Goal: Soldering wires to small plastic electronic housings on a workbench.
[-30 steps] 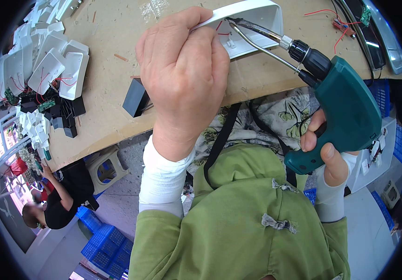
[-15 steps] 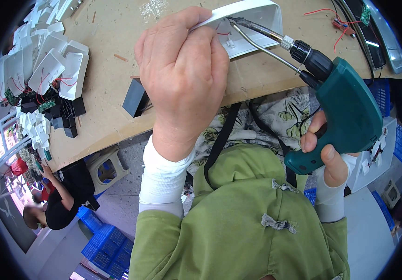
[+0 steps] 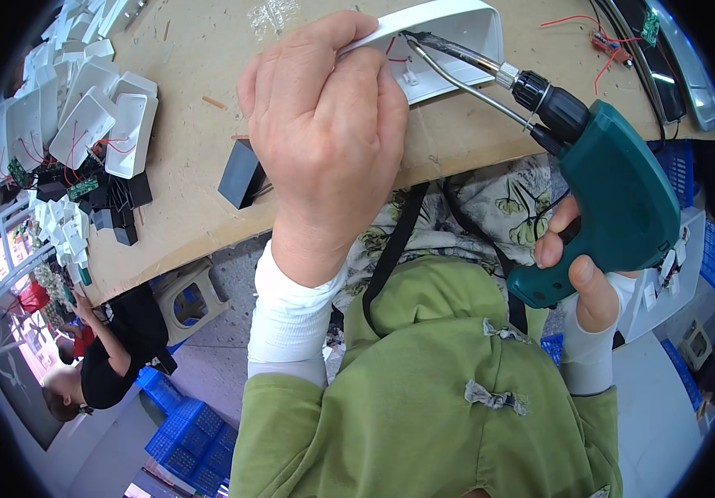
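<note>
Right hand's wrapped round a green soldering gun, long axis slanting to upper left, tip inside a white plastic housing. Left hand's curled, gripping its edge, top centre.

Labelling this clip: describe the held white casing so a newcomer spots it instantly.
Find the tan table across the top, then the person's left hand over its front edge. That hand grips an open white casing, with the tip of the green soldering tool reaching inside. Unlike the white casings heaped at the table's left, it is held apart, with a tool in it.
</note>
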Action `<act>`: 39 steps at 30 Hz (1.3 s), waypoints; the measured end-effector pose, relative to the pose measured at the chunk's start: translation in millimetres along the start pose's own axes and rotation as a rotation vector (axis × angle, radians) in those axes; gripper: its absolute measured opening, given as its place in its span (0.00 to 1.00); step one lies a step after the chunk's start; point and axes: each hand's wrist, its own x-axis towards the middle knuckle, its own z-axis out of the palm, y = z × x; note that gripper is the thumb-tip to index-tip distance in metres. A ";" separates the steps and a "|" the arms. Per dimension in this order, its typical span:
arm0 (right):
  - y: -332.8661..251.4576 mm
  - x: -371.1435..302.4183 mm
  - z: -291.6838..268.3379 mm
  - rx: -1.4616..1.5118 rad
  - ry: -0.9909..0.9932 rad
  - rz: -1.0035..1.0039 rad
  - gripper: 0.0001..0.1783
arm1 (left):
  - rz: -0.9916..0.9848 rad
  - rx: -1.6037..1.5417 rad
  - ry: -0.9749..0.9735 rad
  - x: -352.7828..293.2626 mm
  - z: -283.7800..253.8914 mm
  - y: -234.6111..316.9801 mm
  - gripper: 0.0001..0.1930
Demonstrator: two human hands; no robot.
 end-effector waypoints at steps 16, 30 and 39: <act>-0.4 0.5 -4.3 -0.007 -0.048 -0.015 0.38 | 0.117 0.191 -0.133 10.0 -12.2 14.0 0.05; -9.4 2.4 -2.9 -0.057 -0.048 -0.028 0.33 | -0.003 0.031 -0.070 -0.4 0.2 4.0 0.04; -14.4 7.1 -4.8 -0.076 -0.073 -0.080 0.34 | -0.023 -0.002 -0.051 -0.8 4.0 2.2 0.04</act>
